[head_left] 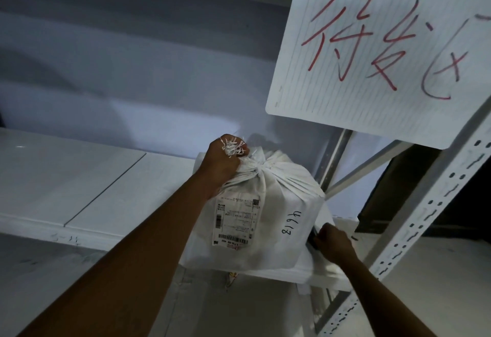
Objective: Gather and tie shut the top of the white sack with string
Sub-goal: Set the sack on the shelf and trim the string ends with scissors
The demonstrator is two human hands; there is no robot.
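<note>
1. The left hand, at the end of the forearm nearest the camera, is gripping the gathered top of the white sack in a tight fist, with frayed white ends poking out.
2. The sack is sitting at the front edge of the shelf, its shipping label facing the camera.
3. The right hand is curling against the sack's lower right side; I cannot tell whether it is holding anything.

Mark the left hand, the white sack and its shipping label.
left hand (221, 161), head view, back of the fist.
white sack (259, 169), head view, gathered neck.
shipping label (236, 221), head view, printed middle.
</note>
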